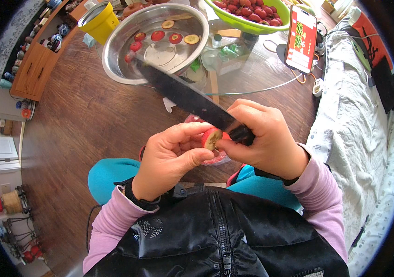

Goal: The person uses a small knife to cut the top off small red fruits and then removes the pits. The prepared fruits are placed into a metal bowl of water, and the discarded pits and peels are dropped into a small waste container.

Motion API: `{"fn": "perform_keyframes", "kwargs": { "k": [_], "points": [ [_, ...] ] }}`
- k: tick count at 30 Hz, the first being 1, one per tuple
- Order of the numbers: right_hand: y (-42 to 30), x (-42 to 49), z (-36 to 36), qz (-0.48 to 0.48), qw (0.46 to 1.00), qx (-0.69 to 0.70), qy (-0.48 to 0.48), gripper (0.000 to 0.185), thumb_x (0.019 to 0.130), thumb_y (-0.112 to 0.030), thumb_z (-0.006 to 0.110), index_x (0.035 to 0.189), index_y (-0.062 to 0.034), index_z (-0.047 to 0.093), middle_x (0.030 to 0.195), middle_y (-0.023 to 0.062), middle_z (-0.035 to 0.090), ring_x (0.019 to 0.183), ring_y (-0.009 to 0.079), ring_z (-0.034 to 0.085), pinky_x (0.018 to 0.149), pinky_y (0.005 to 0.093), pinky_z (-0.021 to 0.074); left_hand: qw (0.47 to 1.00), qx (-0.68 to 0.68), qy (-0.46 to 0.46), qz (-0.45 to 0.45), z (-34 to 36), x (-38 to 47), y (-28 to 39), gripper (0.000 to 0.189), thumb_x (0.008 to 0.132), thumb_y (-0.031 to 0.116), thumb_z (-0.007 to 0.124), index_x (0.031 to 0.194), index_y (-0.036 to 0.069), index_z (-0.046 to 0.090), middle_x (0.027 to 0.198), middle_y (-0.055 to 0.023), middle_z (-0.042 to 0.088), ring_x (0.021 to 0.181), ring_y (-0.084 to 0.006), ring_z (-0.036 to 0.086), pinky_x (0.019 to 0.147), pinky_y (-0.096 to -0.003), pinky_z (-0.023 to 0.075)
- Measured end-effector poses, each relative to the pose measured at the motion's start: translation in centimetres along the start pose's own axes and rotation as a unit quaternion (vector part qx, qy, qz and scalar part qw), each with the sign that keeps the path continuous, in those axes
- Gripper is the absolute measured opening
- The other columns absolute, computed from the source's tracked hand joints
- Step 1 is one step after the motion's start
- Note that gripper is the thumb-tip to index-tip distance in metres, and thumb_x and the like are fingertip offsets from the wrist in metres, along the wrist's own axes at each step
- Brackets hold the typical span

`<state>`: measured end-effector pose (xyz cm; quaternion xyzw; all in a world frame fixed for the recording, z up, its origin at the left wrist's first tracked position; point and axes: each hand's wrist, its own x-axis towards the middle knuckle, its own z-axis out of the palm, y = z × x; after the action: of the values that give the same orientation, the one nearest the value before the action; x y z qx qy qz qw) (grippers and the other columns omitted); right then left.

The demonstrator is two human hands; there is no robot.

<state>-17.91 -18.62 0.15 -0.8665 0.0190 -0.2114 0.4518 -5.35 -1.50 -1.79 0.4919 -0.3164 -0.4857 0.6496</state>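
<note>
Between the fingers of my left hand [169, 155] is a halved red fruit [212, 139], its pale cut face and brownish core turned to the right. My right hand [266, 135] grips the black handle of a kitchen knife [190, 95], and its thumb touches the cut fruit. The dark blade slants up and left, its tip over a stainless steel basin [109, 65]. In the basin's water lie several cut fruit halves [157, 35], some skin up, some cut face up. Below my hands, a bag-lined red container [217, 160] is partly hidden.
A green bowl [282, 29] of whole red fruits stands on the glass table [252, 83]. Beside it a phone [301, 39] is propped upright near cables. A yellow bucket [101, 24] stands left of the basin. To the right is a bed or sofa with a white cover [349, 138].
</note>
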Motion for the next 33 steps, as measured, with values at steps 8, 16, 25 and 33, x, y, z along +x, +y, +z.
{"fn": "perform_keyframes", "kwargs": {
  "k": [8, 16, 25, 33],
  "points": [
    [-0.1, -0.4, 1.1, -0.019, 0.998, -0.05, 0.012, 0.027, 0.069, -0.003, 0.073, 0.093, -0.0008, 0.061, 0.075, 0.0114, 0.058, 0.064, 0.0267, 0.061, 0.058, 0.0315, 0.0483, 0.998, 0.032, 0.054, 0.009, 0.6, 0.0, -0.1, 0.044, 0.079, 0.002, 0.075, 0.12, -0.005, 0.06, 0.104, -0.0092, 0.068, 0.088, -0.0138, 0.064, 0.079, -0.0268, 0.052],
    [0.0, -0.5, 0.8, 0.033, 0.999, -0.027, -0.021, 0.023, 0.072, -0.011, 0.073, 0.091, -0.0014, 0.064, 0.079, 0.0157, 0.063, 0.071, 0.0326, 0.064, 0.062, 0.0379, 0.0513, 0.993, 0.105, 0.047, 0.013, 0.5, 0.0, -0.1, 0.032, 0.082, -0.001, 0.072, 0.113, -0.005, 0.063, 0.099, -0.0111, 0.069, 0.088, -0.0153, 0.067, 0.08, -0.027, 0.0546],
    [0.6, -0.4, -0.5, 0.108, 0.99, 0.091, 0.003, 0.019, 0.082, -0.007, 0.064, 0.097, 0.0037, 0.06, 0.084, 0.0119, 0.062, 0.07, 0.0134, 0.06, 0.063, 0.0259, 0.0452, 0.998, -0.019, 0.047, 0.034, -0.6, 0.5, -0.4, 0.043, 0.083, 0.004, 0.072, 0.122, -0.003, 0.055, 0.11, -0.0132, 0.065, 0.094, -0.0184, 0.067, 0.085, -0.0301, 0.0545],
    [1.3, -1.4, -3.7, 0.001, 0.988, -0.15, -0.033, 0.015, 0.083, -0.006, 0.058, 0.096, 0.0, 0.062, 0.078, 0.0157, 0.06, 0.071, 0.0353, 0.06, 0.063, 0.0405, 0.0481, 0.989, -0.122, 0.089, 0.013, -1.7, 0.6, -0.4, 0.05, 0.08, 0.012, 0.077, 0.121, 0.002, 0.051, 0.116, -0.0121, 0.06, 0.096, -0.0226, 0.066, 0.087, -0.0343, 0.0559]
  ]
}}
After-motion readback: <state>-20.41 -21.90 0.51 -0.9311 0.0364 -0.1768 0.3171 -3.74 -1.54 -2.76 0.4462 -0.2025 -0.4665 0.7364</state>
